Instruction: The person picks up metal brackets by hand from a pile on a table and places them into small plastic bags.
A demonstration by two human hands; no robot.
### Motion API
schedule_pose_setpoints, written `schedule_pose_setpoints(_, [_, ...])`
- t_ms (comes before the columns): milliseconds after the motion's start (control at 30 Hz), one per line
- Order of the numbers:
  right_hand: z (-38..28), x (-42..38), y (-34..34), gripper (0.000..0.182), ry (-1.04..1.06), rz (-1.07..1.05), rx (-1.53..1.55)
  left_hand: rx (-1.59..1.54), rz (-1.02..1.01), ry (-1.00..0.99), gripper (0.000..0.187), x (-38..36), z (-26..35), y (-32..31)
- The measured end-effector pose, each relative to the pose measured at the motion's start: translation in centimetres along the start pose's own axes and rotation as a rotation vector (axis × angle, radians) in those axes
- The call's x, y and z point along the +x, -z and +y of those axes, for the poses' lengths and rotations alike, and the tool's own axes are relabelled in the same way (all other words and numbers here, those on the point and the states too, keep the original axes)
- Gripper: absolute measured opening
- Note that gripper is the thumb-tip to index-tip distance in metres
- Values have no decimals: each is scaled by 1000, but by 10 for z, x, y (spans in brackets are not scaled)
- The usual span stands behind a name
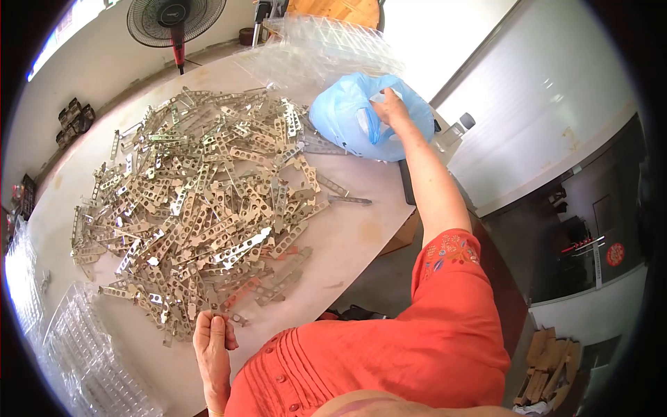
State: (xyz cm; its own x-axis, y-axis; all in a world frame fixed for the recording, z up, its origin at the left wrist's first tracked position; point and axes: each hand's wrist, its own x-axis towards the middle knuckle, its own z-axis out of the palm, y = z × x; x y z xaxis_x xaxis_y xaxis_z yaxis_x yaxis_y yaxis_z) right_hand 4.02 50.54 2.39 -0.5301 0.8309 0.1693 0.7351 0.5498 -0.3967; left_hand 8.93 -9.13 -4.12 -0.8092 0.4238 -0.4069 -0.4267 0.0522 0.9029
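Observation:
My left hand is closed at the near edge of a large heap of perforated metal strips. Its fingers are pressed together, and what they hold, if anything, is too small to make out. A small metal piece is right beside the fingers. Stretched out to the far right, my right hand is at the mouth of a blue plastic bag. Its fingertips dip in among the folds, so their grip is hidden. Something white shows inside the bag's opening.
Clear plastic trays lie behind the bag, with more clear trays at the table's near left. A clear bottle stands right of the bag. A fan is beyond the table. Cardboard pieces are at lower right.

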Motion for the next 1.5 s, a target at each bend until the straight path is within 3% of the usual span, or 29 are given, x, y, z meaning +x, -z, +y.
schedule_pose_setpoints(33, [6, 5, -5, 57, 119, 133, -110, -3, 2, 0, 17, 0, -1, 0])
schedule_pose_setpoints(67, [12, 12, -8, 57, 118, 134, -110, -6, 4, 0, 16, 0, -3, 1])
schedule_pose_setpoints(133, [15, 17, -6, 37, 123, -18, -143, -15, -3, -1, 16, 0, -6, 1])
schedule_pose_setpoints(233, [13, 11, -2, 22, 30, 0, -33, -29, -14, -8, 16, 0, -8, 1])
schedule_pose_setpoints(367, [6, -9, 14, 19, -31, 39, 32, -32, 1, 9, 16, -3, -4, 2])
schedule_pose_setpoints(433, [15, -10, 10, 18, 19, 298, -11, -36, 17, 11, 17, -4, -4, 2])
schedule_pose_setpoints(467, [22, -10, 11, 18, 19, 300, -12, -40, 34, 13, 17, -5, -4, 1])
schedule_pose_setpoints(533, [31, -16, 17, 18, 283, 507, 61, -42, 27, 6, 17, -5, -6, 2])
schedule_pose_setpoints(633, [32, -25, 31, 20, 394, 651, 214, -39, 34, -7, 18, -5, -8, 1])
schedule_pose_setpoints(667, [30, -29, 36, 20, 396, 655, 212, -35, 48, -11, 18, -5, -8, 1])
schedule_pose_setpoints(733, [11, -47, 54, 26, 237, 655, 558, -59, 37, -22, 18, -6, -8, 2])
schedule_pose_setpoints(867, [-35, -99, 82, 23, 326, 582, 817, -128, 31, -52, 18, -5, -7, 2])
schedule_pose_setpoints(933, [-53, -122, 78, 13, 423, 257, 1123, -155, 14, -89, 18, -4, -6, -1])
schedule_pose_setpoints(1100, [-100, -193, 41, 11, 421, -136, 1237, -171, -82, -166, 17, -3, -4, 3])
schedule_pose_setpoints(1200, [-117, -232, 12, 9, 449, -678, 1307, -248, -90, -189, 20, -4, 7, 3])
schedule_pose_setpoints(1300, [-135, -271, -13, 10, 396, -1021, 1422, -339, -173, -271, 20, -1, 13, 10])
schedule_pose_setpoints(1367, [-144, -293, -25, 10, 351, -1163, 1430, -394, -185, -280, 20, 2, 14, 16])
schedule_pose_setpoints(1433, [-153, -308, -35, 10, 485, -1298, 1359, -405, -257, -317, 19, 2, 18, 16])
schedule_pose_setpoints(1500, [-157, -319, -46, 10, 463, -1387, 1356, -466, -213, -317, 19, 6, 14, 16])
